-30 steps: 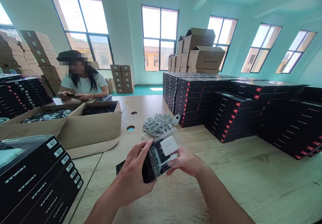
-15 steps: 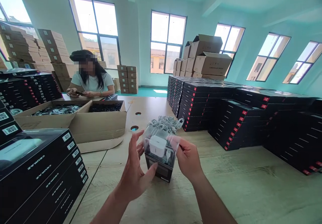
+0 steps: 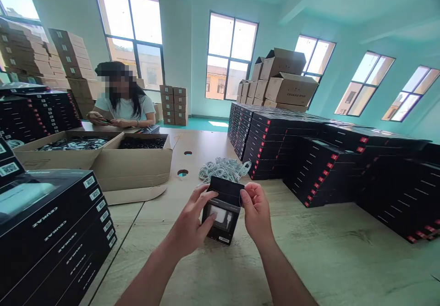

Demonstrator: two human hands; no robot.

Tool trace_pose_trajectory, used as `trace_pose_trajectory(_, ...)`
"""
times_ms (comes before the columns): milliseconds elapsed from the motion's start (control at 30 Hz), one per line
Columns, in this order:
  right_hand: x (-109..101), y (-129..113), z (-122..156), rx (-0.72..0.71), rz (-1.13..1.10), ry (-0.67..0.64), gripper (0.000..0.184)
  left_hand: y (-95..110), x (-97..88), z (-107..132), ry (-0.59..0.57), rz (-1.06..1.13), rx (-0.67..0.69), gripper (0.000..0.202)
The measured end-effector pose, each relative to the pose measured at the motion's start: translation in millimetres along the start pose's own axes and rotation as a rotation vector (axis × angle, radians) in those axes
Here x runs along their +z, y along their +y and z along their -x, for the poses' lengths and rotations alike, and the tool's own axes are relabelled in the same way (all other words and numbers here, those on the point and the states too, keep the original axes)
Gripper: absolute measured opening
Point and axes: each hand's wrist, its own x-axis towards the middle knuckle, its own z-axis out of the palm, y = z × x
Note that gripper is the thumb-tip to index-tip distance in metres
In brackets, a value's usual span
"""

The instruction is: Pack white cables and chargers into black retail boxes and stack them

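Note:
A small black box (image 3: 223, 225) stands on the table in front of me, its dark flap (image 3: 226, 189) raised at the back. Its front shows a white charger and plug; I cannot tell whether through a window or as a print. My left hand (image 3: 192, 221) grips the box from the left, thumb on the front and fingers by the upper edge. At the right edge of the flap, my right hand (image 3: 257, 209) pinches with thumb and forefinger. A heap of white cables (image 3: 225, 168) lies just behind the box.
Stacks of flat black boxes (image 3: 264, 147) rise on the right. More black boxes (image 3: 68, 223) are piled at near left. Behind them an open carton (image 3: 132, 173) holds small dark items. Across the table sits a person (image 3: 127, 106), hands around a small object.
The white charger and clear plastic above the box are no longer visible there. The dark flap now stands up, and my left hand has closed in on the box.

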Motion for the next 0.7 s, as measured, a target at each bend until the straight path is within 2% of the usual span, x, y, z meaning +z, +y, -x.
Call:
trace_pose_trajectory(67,-4.4,2.0,2.5,-0.054,0.0,0.007,0.022,-5.4,5.1,1.3,0.01,-0.043,0.021,0.035)
trace_pose_trajectory(233,-18.5,2.4,5.5,-0.173,0.199,-0.212,0.012,-13.1,10.9,6.4,0.137,0.003,0.066,0.053)
trace_pose_trajectory(333,-20.3,0.4,6.0,-0.214,0.273,-0.228,0.01,-11.9,6.4,6.7,0.099,-0.026,0.098,0.036)
trace_pose_trajectory(400,-18.0,-2.4,7.2,-0.231,0.241,-0.221,0.008,-9.6,2.4,5.6,0.051,-0.062,0.123,0.024)
trace_pose_trajectory(467,-14.7,-5.5,9.2,-0.213,0.144,-0.203,0.003,-7.3,0.8,4.6,0.054,-0.059,0.141,0.019)
trace_pose_trajectory(567,-11.1,-10.8,11.3,-0.18,0.025,-0.175,0.018,-3.7,4.0,5.2,0.107,0.048,0.106,0.015)
trace_pose_trajectory(700,-11.3,-20.5,9.3,-0.192,0.084,-0.258,0.006,5.3,6.8,6.7,0.186,0.244,0.02,0.031)
